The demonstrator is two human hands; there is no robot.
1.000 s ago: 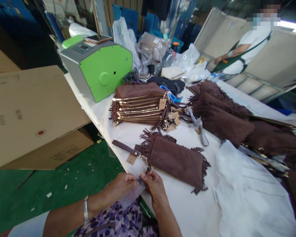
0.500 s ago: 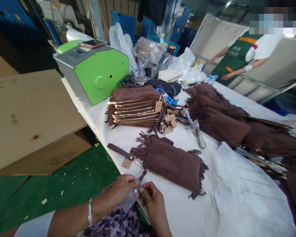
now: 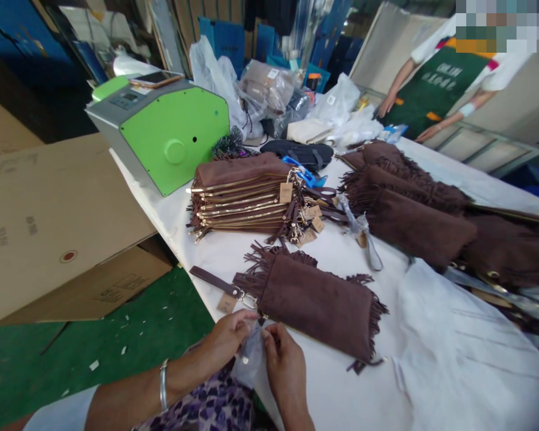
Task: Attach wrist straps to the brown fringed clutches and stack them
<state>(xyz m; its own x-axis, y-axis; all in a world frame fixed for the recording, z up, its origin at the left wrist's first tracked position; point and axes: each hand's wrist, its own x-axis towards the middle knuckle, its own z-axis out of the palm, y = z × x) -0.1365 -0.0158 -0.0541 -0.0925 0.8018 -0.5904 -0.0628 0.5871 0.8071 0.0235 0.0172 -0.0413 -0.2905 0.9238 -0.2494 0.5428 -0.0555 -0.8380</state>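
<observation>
A dark brown fringed clutch bag [image 3: 318, 302] lies flat on the white table in front of me, its wrist strap [image 3: 213, 279] and paper tag [image 3: 226, 303] pointing left. At its near left corner, my left hand [image 3: 229, 335] pinches a small clear plastic sleeve [image 3: 250, 356]. The fingertips of my right hand [image 3: 285, 362] close on the sleeve's other side. The sleeve hangs between both hands over the table edge. Whatever part of the bag's zip end lies under my fingers is mostly hidden.
Beyond it sits a stack of similar bags [image 3: 242, 200] with tags. More brown bags [image 3: 422, 227] spread along the right. A green machine [image 3: 175, 137] stands at the left, above a cardboard box [image 3: 49, 227]. A co-worker in a green apron [image 3: 444, 90] stands across the table.
The strip between my hands has been let out of view, and the clear sleeve now shows more fully. My hands have moved slightly up toward the clutch's corner. The co-worker has shifted position.
</observation>
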